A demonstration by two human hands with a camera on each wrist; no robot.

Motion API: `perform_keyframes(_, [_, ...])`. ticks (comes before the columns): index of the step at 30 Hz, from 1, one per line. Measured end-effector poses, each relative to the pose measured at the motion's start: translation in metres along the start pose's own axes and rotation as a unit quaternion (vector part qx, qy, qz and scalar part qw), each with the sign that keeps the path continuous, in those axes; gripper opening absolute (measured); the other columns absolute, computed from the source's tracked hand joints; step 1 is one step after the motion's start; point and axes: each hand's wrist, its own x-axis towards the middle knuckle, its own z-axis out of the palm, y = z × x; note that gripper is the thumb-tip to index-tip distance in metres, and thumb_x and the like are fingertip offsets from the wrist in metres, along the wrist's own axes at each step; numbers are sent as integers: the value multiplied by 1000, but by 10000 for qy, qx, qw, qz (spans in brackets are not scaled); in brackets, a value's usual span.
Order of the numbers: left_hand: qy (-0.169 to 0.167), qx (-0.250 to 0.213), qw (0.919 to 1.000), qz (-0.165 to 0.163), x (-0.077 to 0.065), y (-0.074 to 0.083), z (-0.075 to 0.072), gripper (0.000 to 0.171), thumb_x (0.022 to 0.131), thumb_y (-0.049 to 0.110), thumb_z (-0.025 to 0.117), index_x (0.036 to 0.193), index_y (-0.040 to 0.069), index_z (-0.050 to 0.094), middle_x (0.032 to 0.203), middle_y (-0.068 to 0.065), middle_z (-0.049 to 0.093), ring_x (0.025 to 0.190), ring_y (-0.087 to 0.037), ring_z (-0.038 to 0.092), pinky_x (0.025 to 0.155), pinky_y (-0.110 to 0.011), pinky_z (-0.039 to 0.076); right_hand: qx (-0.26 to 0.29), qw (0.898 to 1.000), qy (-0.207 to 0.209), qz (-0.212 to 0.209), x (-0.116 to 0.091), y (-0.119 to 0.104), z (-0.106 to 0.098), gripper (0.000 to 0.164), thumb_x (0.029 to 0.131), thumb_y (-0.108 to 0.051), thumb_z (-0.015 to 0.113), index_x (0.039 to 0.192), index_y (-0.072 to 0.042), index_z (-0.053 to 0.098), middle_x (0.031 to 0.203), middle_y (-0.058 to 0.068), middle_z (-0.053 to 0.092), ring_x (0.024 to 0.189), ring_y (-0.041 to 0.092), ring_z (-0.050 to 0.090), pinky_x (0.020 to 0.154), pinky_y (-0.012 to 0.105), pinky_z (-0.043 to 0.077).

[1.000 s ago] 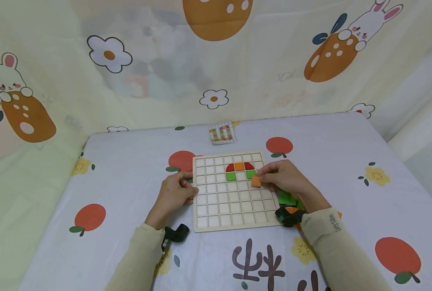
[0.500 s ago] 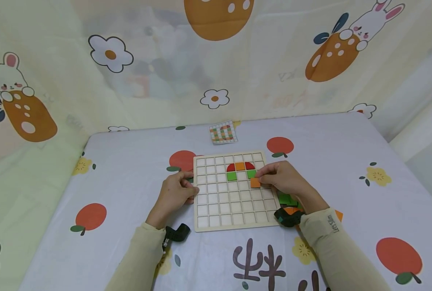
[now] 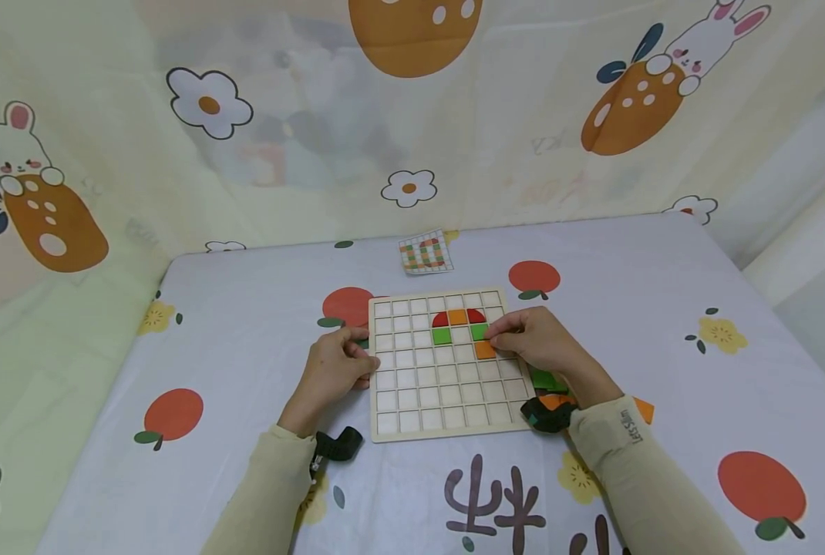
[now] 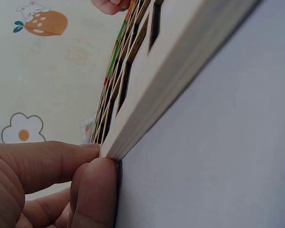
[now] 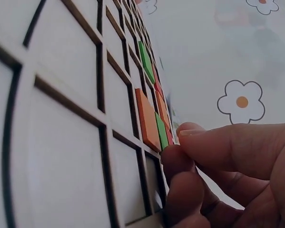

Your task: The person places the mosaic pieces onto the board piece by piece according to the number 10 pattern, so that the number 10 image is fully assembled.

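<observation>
On the table (image 3: 246,370) the grid board (image 3: 426,399) is lying; the left hand (image 3: 331,368) is pinching its left edge; the right hand (image 3: 543,343) is crowding the orange tile (image 3: 485,350), pinched or not, can't tell; that's sitting just this side of green (image 3: 478,331).

Cream gridded board (image 3: 426,378); orange tiles (image 3: 484,351), green tiles (image 3: 442,336), red tiles (image 3: 441,319); pale tablecloth (image 3: 246,339), red fruit print (image 3: 762,484)

1. The board (image 3: 426,378) is set on the table (image 3: 260,308), the card (image 3: 425,253) placed behind it.
2. In its cells, three tiles (image 3: 457,317) are seated abreast, with two tiles (image 3: 442,336) before the outer ones; before the right of those, one tile (image 3: 484,351) is placed.
3. Loose tiles (image 3: 546,380) are laid right of the board, near the right hand (image 3: 540,341).
</observation>
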Motion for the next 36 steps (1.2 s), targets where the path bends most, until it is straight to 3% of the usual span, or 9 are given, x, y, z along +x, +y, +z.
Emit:
perform_keyframes(6, [-29,-25,10000,-9,0,0,2,50,87,-1,80,135,0,64,86,-10,64,59,-16,65,57,-26,60,84,10000,30,35,-4,0,-6,19,99,-14,71,113,-3,77,105,10,72,91,24,56,69,27,49])
perform_keyframes(12, [-52,-28,10000,-25,-2,0,2,52,87,-2,79,137,1,63,86,-10,64,62,-15,63,59,-27,61,249,9994,254,26,-15,0,-25,29,101,-19,68,121,0,73,96,11,66,86,25,58,63,27,49])
perform_keyframes(17, [-68,-13,10000,-46,-2,1,1,52,88,-2,78,137,0,63,86,-10,64,63,-15,63,60,-27,61,-185,9984,477,235,-25,8,-46,36,102,-29,67,125,-2,71,104,10,65,91,25,56,65,27,48])
perform_keyframes(23, [-66,5,10000,-47,-2,1,0,51,88,-2,78,137,0,63,87,-10,64,63,-14,63,60,-27,61,-566,9964,483,396,-37,25,-63,38,100,-30,68,124,-1,71,104,10,68,90,26,54,62,30,49])
perform_keyframes(31, [-63,-12,10000,-42,-2,0,1,51,87,-2,78,136,0,63,85,-10,64,62,-14,63,60,-28,61,-834,9941,275,632,-45,40,-64,38,94,-31,78,118,-2,73,111,11,72,92,25,59,70,30,53])
perform_keyframes(36, [-48,-6,10000,-38,-2,1,1,51,87,-2,78,136,0,63,85,-9,64,62,-14,62,60,-27,61,-1059,9925,260,553,-48,39,-61,41,90,-32,82,115,-1,72,103,11,72,88,24,60,70,31,54])
